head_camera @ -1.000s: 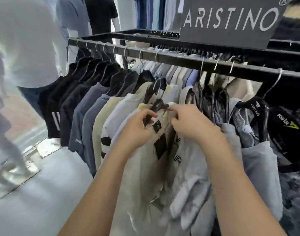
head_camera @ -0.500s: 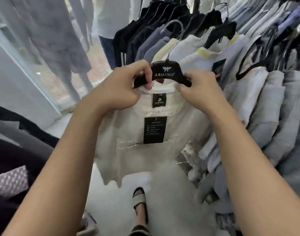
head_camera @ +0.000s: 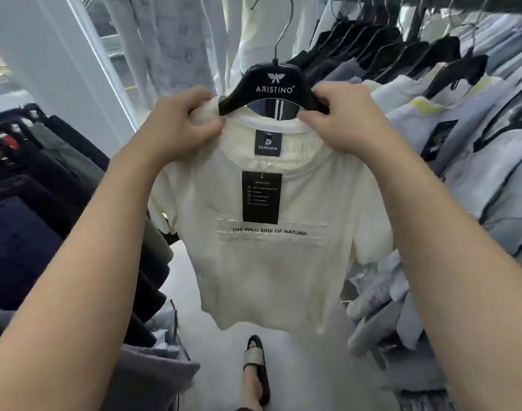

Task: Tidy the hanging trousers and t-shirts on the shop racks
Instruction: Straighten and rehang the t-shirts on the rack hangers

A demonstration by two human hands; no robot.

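Holding a cream short-sleeved t-shirt [head_camera: 268, 277] out in the aisle, a person squares it on a black broad-shouldered hanger [head_camera: 273, 84], left hand [head_camera: 179, 123] and right hand [head_camera: 339, 120] each with its grip clamped on a hanger end and shoulder fabric. A second ago it hung among the pale shirts [head_camera: 476, 179] racked at right; lifted out, it can now be straightened. Hanger reads "ARISTINO", black neck label [head_camera: 267, 143] "DURMEN", chest print [head_camera: 269, 231] "THE WILD SIDE OF NATURE".
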